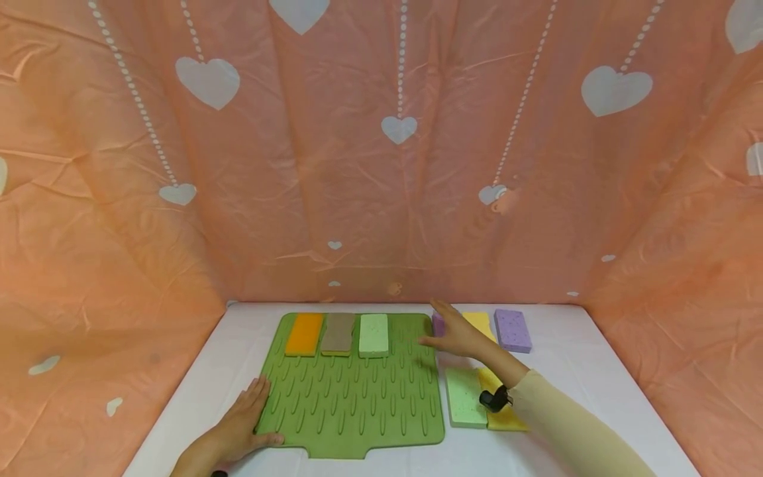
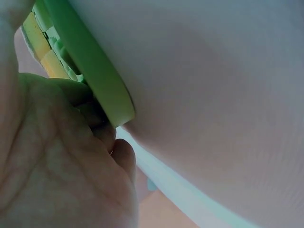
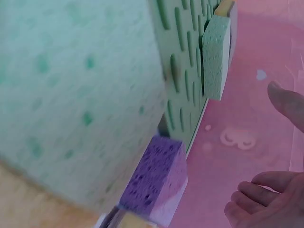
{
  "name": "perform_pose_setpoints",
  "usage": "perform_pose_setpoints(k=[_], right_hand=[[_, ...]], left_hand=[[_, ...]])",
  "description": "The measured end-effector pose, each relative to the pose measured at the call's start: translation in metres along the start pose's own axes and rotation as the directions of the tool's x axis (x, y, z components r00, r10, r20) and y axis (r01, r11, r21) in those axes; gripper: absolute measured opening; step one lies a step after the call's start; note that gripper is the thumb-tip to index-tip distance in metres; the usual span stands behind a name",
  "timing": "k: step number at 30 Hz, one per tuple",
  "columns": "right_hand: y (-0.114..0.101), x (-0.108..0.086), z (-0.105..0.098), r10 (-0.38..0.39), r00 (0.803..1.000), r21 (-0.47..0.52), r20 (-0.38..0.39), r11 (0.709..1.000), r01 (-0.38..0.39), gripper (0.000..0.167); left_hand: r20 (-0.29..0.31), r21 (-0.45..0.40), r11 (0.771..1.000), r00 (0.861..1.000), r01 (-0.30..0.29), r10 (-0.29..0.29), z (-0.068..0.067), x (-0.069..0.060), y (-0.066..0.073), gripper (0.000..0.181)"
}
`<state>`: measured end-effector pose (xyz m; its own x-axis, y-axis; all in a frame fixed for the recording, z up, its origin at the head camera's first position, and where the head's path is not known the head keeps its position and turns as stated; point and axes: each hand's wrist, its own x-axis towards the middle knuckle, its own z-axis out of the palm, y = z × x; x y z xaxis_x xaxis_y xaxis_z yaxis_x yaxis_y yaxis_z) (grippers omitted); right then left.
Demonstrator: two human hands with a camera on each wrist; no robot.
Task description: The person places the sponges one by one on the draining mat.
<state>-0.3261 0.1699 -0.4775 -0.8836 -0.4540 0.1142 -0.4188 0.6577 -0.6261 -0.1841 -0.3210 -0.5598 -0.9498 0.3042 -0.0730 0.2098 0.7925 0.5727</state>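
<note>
A green ridged mat (image 1: 352, 397) lies on the white table. Along its far edge sit an orange sponge (image 1: 305, 334), a brownish sponge with a yellow underside (image 1: 338, 332) and a pale green sponge (image 1: 373, 336). My left hand (image 1: 238, 417) rests at the mat's left edge, fingers extended along it and thumb over the near corner. The left wrist view shows its palm close to the mat's rim (image 2: 114, 107). Above the mat's right edge hovers my right hand (image 1: 456, 334), fingers spread and holding nothing. It partly covers a purple sponge (image 1: 438, 324), seen whole in the right wrist view.
Right of the mat lie a yellow sponge (image 1: 479, 322), another purple sponge (image 1: 512, 330), a larger pale green sponge (image 1: 466, 397) and a dark yellow piece (image 1: 503, 421) partly under my right forearm. An orange-pink curtain with hearts (image 1: 399, 218) encloses the table on three sides.
</note>
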Motion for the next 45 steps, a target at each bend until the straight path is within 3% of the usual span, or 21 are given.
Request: perform_pose_setpoints(k=[14, 24, 45], right_hand=[[0.034, -0.030, -0.022, 0.003, 0.998, -0.027, -0.057, 1.000, -0.005, 0.106], [0.046, -0.054, -0.041, 0.112, 0.992, 0.017, -0.054, 0.994, -0.112, 0.105], [0.092, -0.083, -0.064, 0.089, 0.991, -0.076, -0.099, 0.992, -0.097, 0.099]], left_hand=[[-0.002, 0.000, 1.000, 1.000, -0.003, 0.003, 0.000, 0.000, -0.001, 0.129], [-0.007, 0.000, 1.000, 1.000, -0.018, 0.018, 0.001, 0.000, -0.003, 0.129], [-0.013, 0.019, 1.000, 1.000, -0.024, 0.024, 0.001, 0.001, -0.003, 0.128]])
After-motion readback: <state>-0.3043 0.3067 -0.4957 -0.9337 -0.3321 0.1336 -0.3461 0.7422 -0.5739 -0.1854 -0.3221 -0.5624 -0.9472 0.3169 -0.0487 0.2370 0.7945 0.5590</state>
